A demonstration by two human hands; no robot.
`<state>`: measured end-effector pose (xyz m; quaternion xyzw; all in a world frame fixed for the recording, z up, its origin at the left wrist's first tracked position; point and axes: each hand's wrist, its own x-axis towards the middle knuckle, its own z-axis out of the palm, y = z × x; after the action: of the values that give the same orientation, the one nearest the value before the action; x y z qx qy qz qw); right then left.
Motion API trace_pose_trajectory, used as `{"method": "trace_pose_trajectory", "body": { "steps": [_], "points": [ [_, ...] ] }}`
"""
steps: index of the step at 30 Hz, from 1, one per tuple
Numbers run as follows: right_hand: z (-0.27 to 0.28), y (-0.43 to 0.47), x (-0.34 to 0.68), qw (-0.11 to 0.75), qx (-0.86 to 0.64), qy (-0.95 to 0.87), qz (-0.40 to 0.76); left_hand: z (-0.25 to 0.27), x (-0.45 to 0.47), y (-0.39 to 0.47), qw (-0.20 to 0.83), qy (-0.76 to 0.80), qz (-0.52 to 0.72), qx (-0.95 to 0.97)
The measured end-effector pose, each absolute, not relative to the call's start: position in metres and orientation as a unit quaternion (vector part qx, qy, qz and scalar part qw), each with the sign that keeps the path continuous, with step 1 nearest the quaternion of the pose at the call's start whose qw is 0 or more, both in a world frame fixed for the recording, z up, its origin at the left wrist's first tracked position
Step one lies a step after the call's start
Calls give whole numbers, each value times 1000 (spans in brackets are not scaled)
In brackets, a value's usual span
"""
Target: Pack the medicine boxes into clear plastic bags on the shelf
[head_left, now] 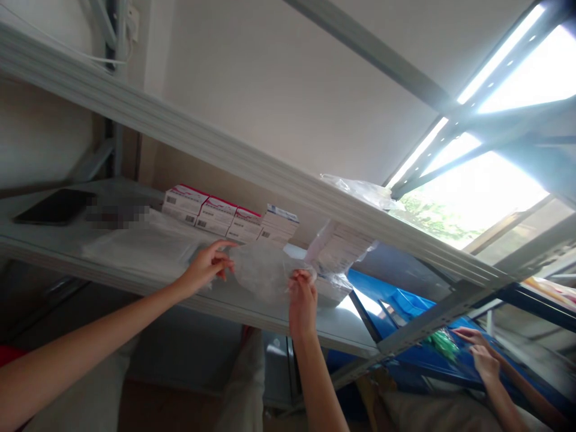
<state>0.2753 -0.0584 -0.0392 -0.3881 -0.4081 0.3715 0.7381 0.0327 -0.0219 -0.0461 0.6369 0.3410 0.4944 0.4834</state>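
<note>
Clear, thin, crinkled plastic is forming the soft bag [261,273] that is spreading between the two hands, above the pale grey shelf [337,324]. The film is looking flimsy, so uneven pulling could be tearing it or letting one side slip away. The row of white cardboard cartons with magenta-edged tops [216,219] is standing at ten to eleven o'clock from the bag, and the white cardboard carton with a blue-marked top [279,225] is standing close by at twelve; a wide sweep could be knocking either out of line. At nine, beyond the near hand, the loose layer of translucent plastic sheeting [139,246] is lying flat, and a trailing wrist could be dragging it toward the shelf's front edge. The left hand [210,261] is reaching in from seven o'clock, index finger extending and the others curling by the bag's left edge; whether it is gripping is not showing. The right hand [302,291] is rising from five o'clock, wrist nearly upright, bunched fingertips pinching the bag's right edge.
</note>
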Motion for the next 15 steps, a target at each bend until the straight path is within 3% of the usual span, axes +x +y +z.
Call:
{"method": "trace_pose_trajectory", "body": {
  "steps": [6,15],
  "points": [
    [-24,-70,294,778,-331,-342,409,-42,18,-16,457,336,469,676],
    [2,-80,328,808,-300,-307,403,-20,2,-12,289,389,385,786]
  ]
}}
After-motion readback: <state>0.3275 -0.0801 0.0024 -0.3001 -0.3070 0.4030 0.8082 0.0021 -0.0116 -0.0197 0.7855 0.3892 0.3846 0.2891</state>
